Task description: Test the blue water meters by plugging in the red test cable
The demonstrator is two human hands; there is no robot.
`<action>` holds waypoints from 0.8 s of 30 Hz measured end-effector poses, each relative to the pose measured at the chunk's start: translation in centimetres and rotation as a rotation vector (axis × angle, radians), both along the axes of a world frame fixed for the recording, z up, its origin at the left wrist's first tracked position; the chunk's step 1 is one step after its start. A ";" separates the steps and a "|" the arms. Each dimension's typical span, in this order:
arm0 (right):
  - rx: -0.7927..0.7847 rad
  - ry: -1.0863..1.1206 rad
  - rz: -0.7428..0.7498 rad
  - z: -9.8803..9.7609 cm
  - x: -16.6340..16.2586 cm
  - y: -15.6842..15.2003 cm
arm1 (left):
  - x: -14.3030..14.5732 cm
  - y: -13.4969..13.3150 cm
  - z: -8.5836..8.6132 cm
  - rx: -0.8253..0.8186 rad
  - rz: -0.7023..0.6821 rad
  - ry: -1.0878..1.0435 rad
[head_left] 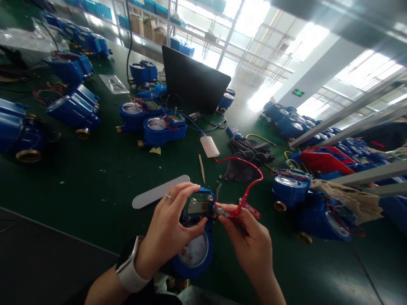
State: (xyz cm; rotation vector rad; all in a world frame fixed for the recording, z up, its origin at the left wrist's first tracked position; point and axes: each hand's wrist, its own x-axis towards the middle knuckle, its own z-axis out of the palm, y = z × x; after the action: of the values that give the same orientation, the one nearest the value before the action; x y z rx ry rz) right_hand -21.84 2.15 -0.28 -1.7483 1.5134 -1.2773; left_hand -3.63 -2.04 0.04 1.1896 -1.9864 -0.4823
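In front of me is a blue water meter (pixel 208 250) with a round dial, its electronic part uncovered. My left hand (pixel 170 226) is closed around the small display board (pixel 199 206) at the meter's top, fingers over the far edge and thumb on the near side. Between thumb and fingers, my right hand (pixel 251 239) pinches the grey-white plug end of a red cable (pixel 254 182) against the board's right side. Whether the plug is seated cannot be seen. That cable runs to a white adapter box (pixel 210 147). Beside my right fingers lies a small red tag (pixel 252 210).
A grey flat strip (pixel 160 192) and a thin wooden stick (pixel 201 168) lie beyond my left hand. Further back stand more blue meters (pixel 165 129) and a black laptop (pixel 193 78). A dark cloth (pixel 246 156) lies right of the adapter; metal rails (pixel 365 173) cross the right side.
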 end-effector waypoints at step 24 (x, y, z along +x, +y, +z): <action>0.069 0.060 -0.008 0.1 -0.5 -0.1 | -0.2 0.0 0.5 -0.057 0.024 -0.091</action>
State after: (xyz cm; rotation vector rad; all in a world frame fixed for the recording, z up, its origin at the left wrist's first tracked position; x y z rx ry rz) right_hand -22.31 2.06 -0.19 -1.7524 1.5808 -1.1722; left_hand -3.80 -1.99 0.52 1.2186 -2.0466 -0.3625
